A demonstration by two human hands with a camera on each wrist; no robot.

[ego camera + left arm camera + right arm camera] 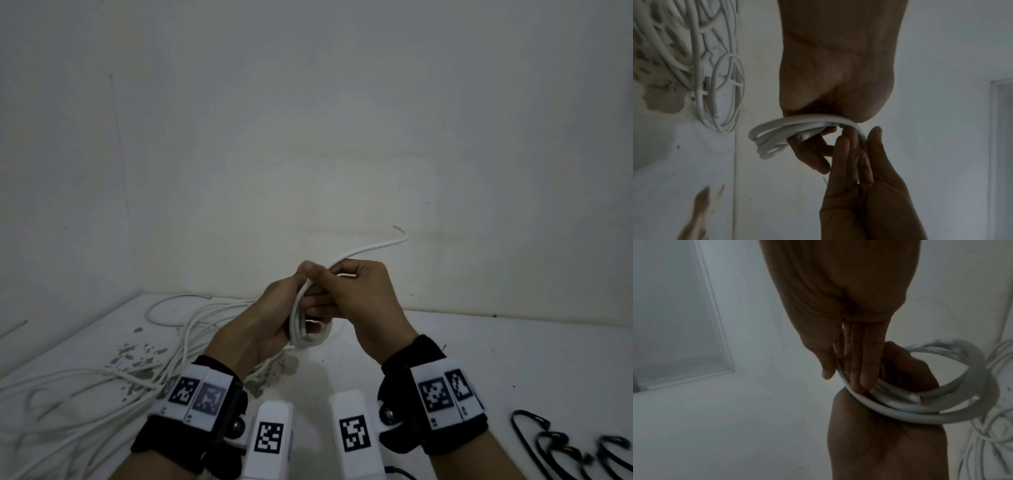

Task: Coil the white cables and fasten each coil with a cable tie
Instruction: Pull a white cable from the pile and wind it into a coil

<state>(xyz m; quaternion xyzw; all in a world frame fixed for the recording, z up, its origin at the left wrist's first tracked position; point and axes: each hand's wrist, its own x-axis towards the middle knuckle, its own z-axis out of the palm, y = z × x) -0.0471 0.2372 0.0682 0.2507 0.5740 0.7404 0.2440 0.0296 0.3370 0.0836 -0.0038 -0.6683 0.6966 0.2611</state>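
Left hand [274, 308] grips coil [308, 329]; right-wrist view reveals its cut end [980, 398].

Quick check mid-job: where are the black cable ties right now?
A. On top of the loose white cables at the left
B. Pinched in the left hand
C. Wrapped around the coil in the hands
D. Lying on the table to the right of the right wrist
D: the black cable ties lie on the table beyond the right wrist, while both hands hold only the white coil.

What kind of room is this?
Probably a bare workroom corner: a plain white wall, a white table with chipped paint, loose white cables and black cable ties.
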